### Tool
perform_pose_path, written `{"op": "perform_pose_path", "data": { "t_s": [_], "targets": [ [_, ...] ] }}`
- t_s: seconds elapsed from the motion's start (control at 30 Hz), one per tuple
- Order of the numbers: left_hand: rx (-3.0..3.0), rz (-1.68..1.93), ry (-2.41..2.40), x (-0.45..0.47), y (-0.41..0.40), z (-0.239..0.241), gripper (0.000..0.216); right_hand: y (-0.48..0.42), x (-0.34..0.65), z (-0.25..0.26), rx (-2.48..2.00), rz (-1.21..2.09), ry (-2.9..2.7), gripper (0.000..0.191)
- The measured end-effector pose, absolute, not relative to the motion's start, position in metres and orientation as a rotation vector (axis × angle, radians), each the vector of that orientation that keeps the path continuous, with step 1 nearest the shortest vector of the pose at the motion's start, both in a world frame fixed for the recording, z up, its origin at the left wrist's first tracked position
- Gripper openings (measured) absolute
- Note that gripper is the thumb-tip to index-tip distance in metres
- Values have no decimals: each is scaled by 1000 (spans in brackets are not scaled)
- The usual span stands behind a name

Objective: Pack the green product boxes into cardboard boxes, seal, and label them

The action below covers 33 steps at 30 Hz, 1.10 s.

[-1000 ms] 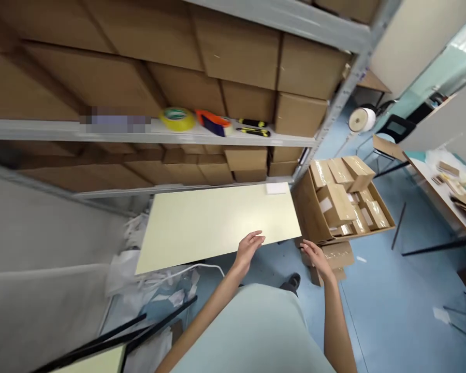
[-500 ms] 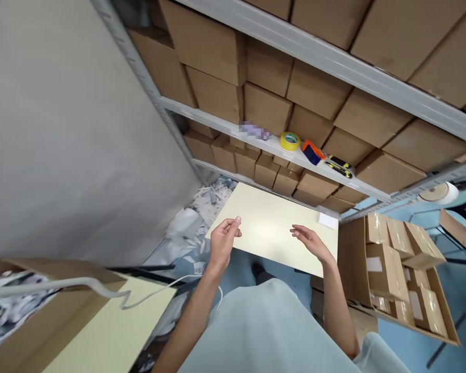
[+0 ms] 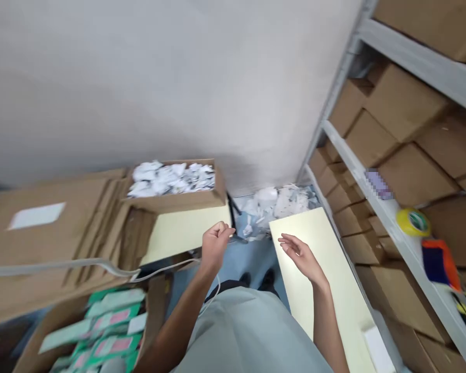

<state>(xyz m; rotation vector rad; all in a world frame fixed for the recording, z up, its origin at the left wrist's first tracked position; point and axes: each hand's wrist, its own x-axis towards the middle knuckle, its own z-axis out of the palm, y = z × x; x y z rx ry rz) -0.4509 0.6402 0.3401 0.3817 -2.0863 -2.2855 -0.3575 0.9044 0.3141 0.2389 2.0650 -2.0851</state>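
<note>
My left hand [image 3: 215, 247] is closed in mid-air, fingers curled in and thumb pressed against them; whatever it may hold is hidden. It is nearest to the pale yellow tabletop [image 3: 178, 230] on the left. My right hand [image 3: 300, 255] is open and holds nothing that I can see, its fingers stretched towards the left. It appears over the edge of the other pale yellow table [image 3: 330, 243] on the right. A white block-like item [image 3: 377, 348] lies at that table's near end.
A carton of white scraps [image 3: 171, 178] sits by the wall, beside flattened cardboard [image 3: 54, 228]. Lower left, a box holds green-and-pink packets [image 3: 112, 344]. Shelving with brown boxes [image 3: 423, 166], yellow tape [image 3: 413, 223] and cutters runs along the right. Scraps [image 3: 264, 207] litter the floor corner.
My view has turned left: the shelves and table moved to the right, and the scrap carton, flattened cardboard and packet box came in. My left hand has curled more tightly; my right stays open.
</note>
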Motion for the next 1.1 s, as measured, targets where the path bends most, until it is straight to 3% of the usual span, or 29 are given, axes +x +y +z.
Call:
{"op": "perform_pose_path", "data": {
  "t_s": [0.37, 0.57, 0.83, 1.1],
  "targets": [
    [890, -2278, -1307, -336, 482, 334, 68, 718, -420, 329, -475, -1712, 2039, 45],
    [968, -2132, -956, -236, 371, 329, 70, 568, -379, 345, -801, -1473, 1923, 41],
    [1107, -1856, -616, -80, 239, 302, 64, 370, -305, 314, -956, -1165, 1692, 46],
    [1265, -1649, -379, -19, 154, 273, 62, 233, -272, 289, -1094, -853, 1542, 42]
  ]
}}
